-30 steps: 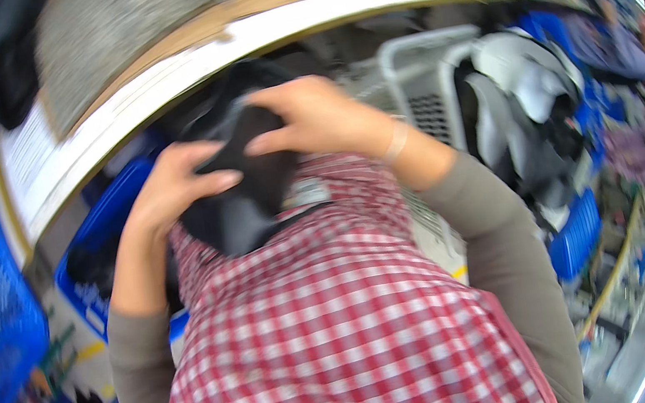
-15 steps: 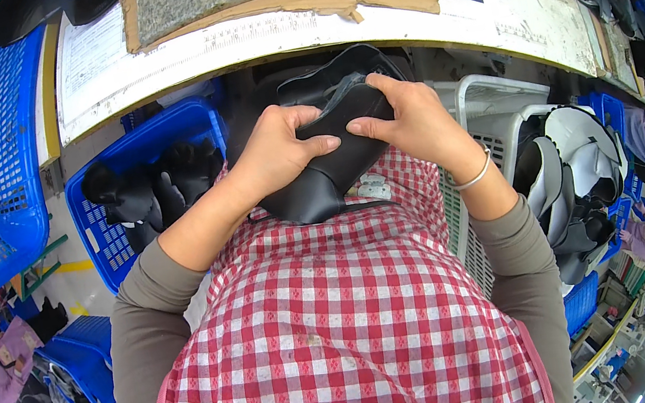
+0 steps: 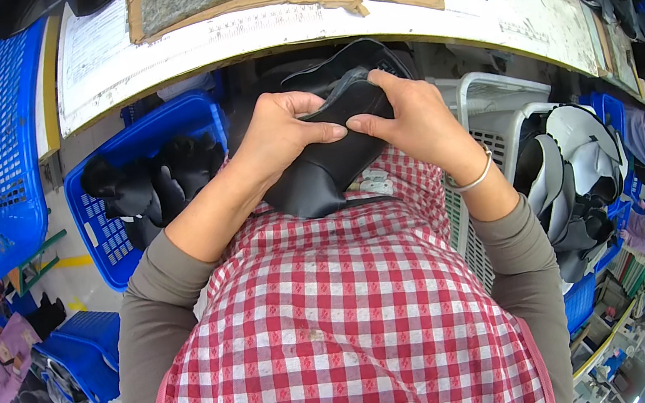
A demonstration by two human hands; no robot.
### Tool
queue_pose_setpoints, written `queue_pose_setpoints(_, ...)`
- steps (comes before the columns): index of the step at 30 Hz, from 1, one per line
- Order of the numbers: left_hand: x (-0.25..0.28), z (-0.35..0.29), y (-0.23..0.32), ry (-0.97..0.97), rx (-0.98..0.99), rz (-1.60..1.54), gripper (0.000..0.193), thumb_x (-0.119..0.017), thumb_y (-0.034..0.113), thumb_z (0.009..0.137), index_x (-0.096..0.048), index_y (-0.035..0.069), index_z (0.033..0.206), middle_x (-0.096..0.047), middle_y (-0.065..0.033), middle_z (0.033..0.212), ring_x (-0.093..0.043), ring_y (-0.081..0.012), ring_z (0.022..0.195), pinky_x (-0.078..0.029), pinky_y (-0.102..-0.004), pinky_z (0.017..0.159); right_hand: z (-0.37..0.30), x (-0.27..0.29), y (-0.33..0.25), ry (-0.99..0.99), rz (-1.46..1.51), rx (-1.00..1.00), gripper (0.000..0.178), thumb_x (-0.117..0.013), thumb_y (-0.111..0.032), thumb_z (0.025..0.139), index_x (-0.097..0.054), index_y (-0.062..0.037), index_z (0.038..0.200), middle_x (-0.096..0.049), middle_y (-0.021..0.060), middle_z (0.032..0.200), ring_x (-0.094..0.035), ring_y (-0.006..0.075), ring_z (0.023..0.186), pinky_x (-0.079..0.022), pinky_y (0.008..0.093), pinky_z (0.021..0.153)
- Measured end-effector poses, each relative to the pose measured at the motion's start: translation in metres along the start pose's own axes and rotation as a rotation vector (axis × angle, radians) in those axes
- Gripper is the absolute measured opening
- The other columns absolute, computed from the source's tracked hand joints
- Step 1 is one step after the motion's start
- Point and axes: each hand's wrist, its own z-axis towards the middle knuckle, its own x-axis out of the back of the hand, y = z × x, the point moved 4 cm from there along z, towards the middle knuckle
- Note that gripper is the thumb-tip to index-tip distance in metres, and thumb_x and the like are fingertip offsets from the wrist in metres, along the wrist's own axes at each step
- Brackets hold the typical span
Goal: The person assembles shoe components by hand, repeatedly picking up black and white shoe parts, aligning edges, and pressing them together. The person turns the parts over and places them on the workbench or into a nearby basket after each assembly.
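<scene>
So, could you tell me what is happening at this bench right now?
A person in a red checked apron holds a black shoe upper against their lap with both hands. The left hand and right hand grip it from either side, thumbs pressing on top. A blue crate with more black pieces sits on their left, a white basket with black-and-white parts on their right, and the workbench lies ahead.

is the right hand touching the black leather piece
Touching. The head view shows the right hand with its fingers pressed onto the black leather piece, opposite the left hand.
</scene>
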Motion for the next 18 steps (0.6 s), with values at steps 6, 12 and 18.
queue_pose_setpoints(6, -0.002, -0.001, -0.001, 0.015, -0.116, 0.169, 0.016, -0.083, -0.001, 0.078, -0.077, -0.004, 0.093, -0.076, -0.0067, 0.087, -0.067, -0.009, 0.077, -0.055, -0.0257, 0.071, -0.004, -0.001, -0.005, 0.056, -0.038, 0.015, 0.044, -0.085, -0.03, 0.082, -0.065, -0.0027, 0.11, -0.07, 0.0173, 0.075, -0.07, 0.038, 0.074, -0.055, 0.0455, 0.066)
queue_pose_setpoints(12, 0.016, 0.012, 0.007, -0.23, -0.028, 0.018, 0.022, -0.075, 0.021, 0.096, -0.076, 0.0, 0.102, -0.073, 0.0009, 0.09, -0.064, -0.0044, 0.084, -0.053, -0.0235, 0.079, -0.007, 0.001, -0.003, 0.0, -0.002, -0.075, 0.046, -0.088, -0.027, 0.083, -0.07, 0.0, 0.117, -0.075, 0.0188, 0.089, -0.073, 0.0255, 0.075, -0.056, 0.0342, 0.071)
queue_pose_setpoints(18, 0.032, 0.035, 0.015, -0.426, -0.035, 0.241, 0.023, -0.076, 0.02, 0.096, -0.078, -0.001, 0.103, -0.069, 0.0022, 0.083, -0.058, -0.0045, 0.076, -0.049, -0.0224, 0.072, -0.002, -0.005, 0.004, -0.069, 0.167, -0.087, 0.044, -0.087, -0.03, 0.08, -0.075, -0.0016, 0.11, -0.075, 0.0198, 0.09, -0.073, 0.0367, 0.081, -0.057, 0.0394, 0.073)
